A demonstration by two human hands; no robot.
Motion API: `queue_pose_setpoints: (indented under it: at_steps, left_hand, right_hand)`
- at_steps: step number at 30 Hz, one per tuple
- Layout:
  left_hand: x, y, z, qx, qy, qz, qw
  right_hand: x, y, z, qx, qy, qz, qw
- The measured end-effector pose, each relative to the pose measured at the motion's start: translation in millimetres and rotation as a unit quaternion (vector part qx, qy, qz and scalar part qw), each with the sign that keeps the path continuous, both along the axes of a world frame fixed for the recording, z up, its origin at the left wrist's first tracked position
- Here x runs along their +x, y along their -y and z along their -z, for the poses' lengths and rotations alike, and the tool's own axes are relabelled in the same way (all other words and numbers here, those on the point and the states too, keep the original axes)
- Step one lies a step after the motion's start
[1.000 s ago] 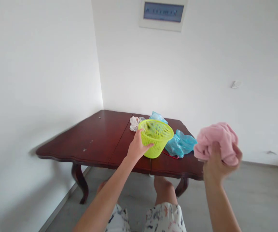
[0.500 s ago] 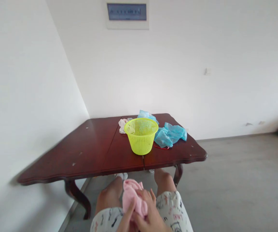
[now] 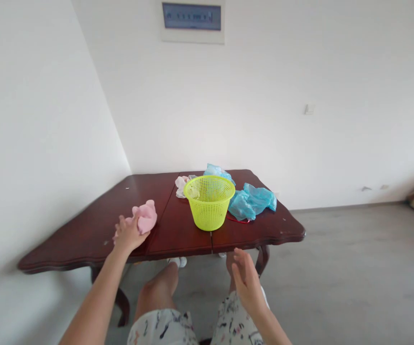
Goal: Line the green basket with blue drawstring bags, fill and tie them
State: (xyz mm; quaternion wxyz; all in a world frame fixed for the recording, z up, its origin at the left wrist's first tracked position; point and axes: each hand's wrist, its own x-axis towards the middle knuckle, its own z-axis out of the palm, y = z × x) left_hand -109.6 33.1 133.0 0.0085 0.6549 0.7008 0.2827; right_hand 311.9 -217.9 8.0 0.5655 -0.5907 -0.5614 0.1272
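Note:
A bunched pink cloth (image 3: 146,217) is at the left part of the dark red wooden table (image 3: 178,239). My left hand (image 3: 130,234) grips it from the near side, fingers around it and thumb toward the right. Whether the cloth rests fully on the tabletop I cannot tell. My right hand (image 3: 246,278) hangs over my lap in front of the table edge, holding nothing, its thumb apart from the fingers. Nearest to it on the table stands a yellow-green mesh basket (image 3: 210,216), upright; nothing shows through its visible upper wall.
Right of the basket lies a crumpled blue plastic bag (image 3: 255,199), with another blue bag (image 3: 218,171) behind. A whitish plastic bag (image 3: 181,186) sits at the basket's left. The table meets a white wall (image 3: 264,96); a red string (image 3: 238,221) lies near the basket.
Both hands were together on the pink cloth over my lap. My left hand has carried it forward and left to the table, while my right hand has let go and moved right.

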Motion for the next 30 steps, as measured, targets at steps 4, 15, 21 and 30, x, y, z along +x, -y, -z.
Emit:
queue_pose_setpoints:
  at_steps: [4,15,21,30]
  left_hand:
    - [9,11,25.6,0.047,0.007,-0.021,0.999]
    - [30,134,147.8,0.117,0.072,0.108,0.985]
    - [24,136,155.4,0.14,0.107,0.093,0.98]
    - [177,192,117.7,-0.138,0.42,0.308,0.843]
  right_hand:
    - [42,17,10,-0.015,0.05,0.039,0.998]
    - [103,-120,-79,-0.182,0.309,0.023,0.933]
    - [108,-136,-74,-0.224,0.208,0.103,0.947]
    - [52,-18,-67,-0.227,-0.072,-0.049,0.97]
